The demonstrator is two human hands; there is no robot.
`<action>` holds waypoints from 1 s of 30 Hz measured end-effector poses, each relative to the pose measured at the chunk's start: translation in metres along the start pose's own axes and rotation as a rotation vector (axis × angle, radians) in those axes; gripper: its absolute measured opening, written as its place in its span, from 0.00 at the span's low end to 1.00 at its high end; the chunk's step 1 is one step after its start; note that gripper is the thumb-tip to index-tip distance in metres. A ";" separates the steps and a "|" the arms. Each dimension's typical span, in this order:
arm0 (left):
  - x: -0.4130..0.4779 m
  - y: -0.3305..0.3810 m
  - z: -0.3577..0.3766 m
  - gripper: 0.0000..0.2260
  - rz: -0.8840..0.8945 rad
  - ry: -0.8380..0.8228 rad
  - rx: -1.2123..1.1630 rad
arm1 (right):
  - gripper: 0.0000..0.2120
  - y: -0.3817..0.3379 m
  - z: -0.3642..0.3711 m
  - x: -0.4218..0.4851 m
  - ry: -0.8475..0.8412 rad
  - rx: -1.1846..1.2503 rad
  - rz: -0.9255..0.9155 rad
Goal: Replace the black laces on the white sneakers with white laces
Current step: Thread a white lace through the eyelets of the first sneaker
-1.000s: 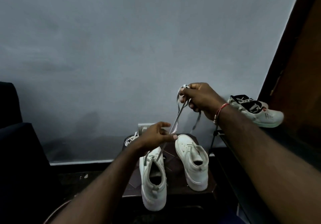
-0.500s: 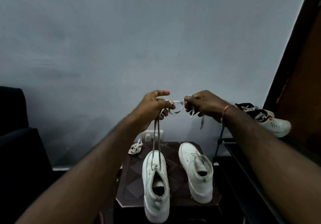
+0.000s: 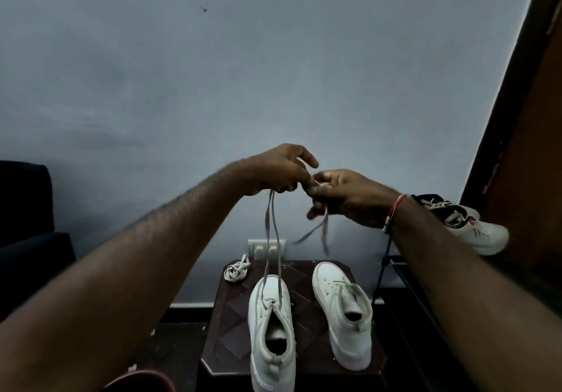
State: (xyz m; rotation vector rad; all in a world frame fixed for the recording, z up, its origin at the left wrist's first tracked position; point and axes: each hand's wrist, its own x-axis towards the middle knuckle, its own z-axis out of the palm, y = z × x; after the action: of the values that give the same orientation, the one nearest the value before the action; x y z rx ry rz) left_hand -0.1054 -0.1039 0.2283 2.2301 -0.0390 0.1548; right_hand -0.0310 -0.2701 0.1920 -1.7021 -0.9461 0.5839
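Both hands met at frame centre. The left hand (image 3: 273, 172) pinched two strands of the white lace (image 3: 271, 239) rising from the sneaker (image 3: 270, 330) at lower centre, and the right hand (image 3: 343, 197) gripped its dangling ends. A hard upward pull might drag that shoe off the small table (image 3: 231, 337). The lace looked flat, pale and fairly taut.

Two white high-top sneakers stand side by side on a dark table (image 3: 231, 346), toes toward the wall, the left sneaker (image 3: 271, 330) with its heel over the near edge, the right sneaker (image 3: 343, 315) just beside it. A pale lace (image 3: 270, 239) rises in two strands from the left sneaker to the left hand (image 3: 273, 169), its loose ends dangling below the right hand (image 3: 349, 197). A coiled lace (image 3: 235, 271) lies at the table's far left corner
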 end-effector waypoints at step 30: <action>-0.016 -0.133 0.077 0.06 0.194 0.223 0.177 | 0.19 0.089 0.088 -0.033 0.070 0.595 0.164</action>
State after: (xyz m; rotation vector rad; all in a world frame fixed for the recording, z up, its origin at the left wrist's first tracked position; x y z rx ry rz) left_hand -0.1026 -0.0830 0.0753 2.3698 -0.1245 0.5300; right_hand -0.0900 -0.2599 0.0769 -1.2553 -0.5109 0.8144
